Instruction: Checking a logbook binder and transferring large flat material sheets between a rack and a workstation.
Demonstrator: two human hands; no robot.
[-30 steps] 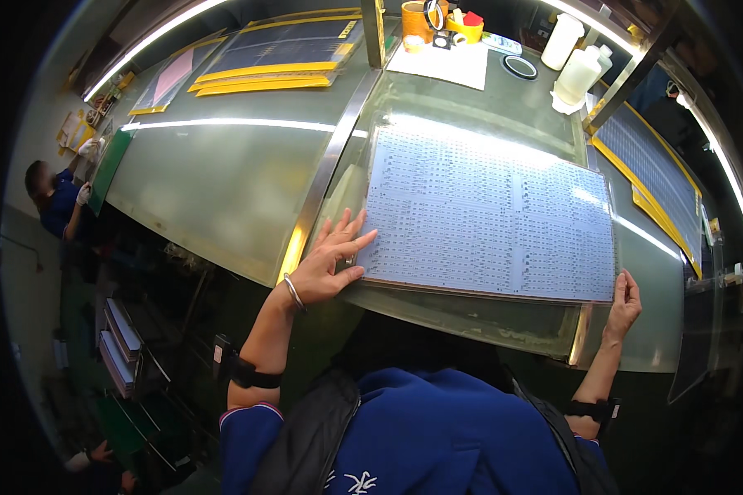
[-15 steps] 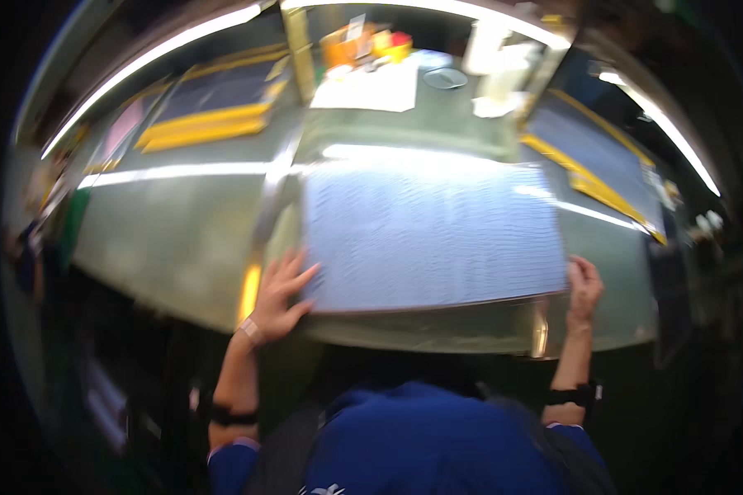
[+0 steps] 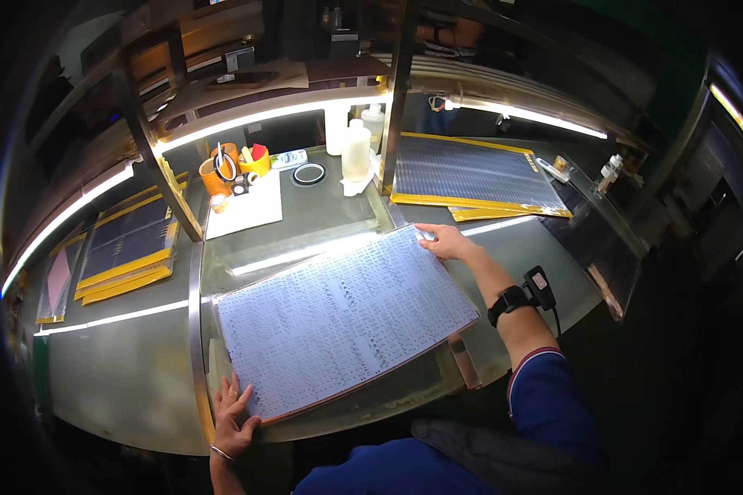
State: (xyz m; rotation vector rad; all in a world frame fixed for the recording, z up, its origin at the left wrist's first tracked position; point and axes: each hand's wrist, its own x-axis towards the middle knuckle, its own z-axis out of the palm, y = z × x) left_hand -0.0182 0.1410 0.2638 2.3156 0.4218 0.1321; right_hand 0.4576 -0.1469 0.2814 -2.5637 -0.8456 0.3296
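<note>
A thin, pale blue panel [image 3: 345, 318] with rows of small dark marks and a copper-coloured edge lies slanted on the glass-topped bench. At its far right corner, my right hand [image 3: 444, 241] pinches the edge, thumb and fingers closed on it. My left hand [image 3: 233, 415] rests by the near left corner, fingers spread along the side edge and thumb at the front edge. A black strap with a small device [image 3: 524, 295] is on my right forearm.
Yellow-edged dark sheets [image 3: 479, 173] lie at the right, and similar ones [image 3: 128, 239] at the left. Behind the panel are a white sheet [image 3: 252, 210], orange tape rolls [image 3: 217, 176], a round black-rimmed lens [image 3: 309, 173] and a plastic bottle [image 3: 356, 153]. Metal posts [image 3: 398, 91] hold a lit shelf.
The view has swung to the right. The panel now lies slanted, and my right hand has gone from its near right corner to its far right one. My left hand stays at the near left corner.
</note>
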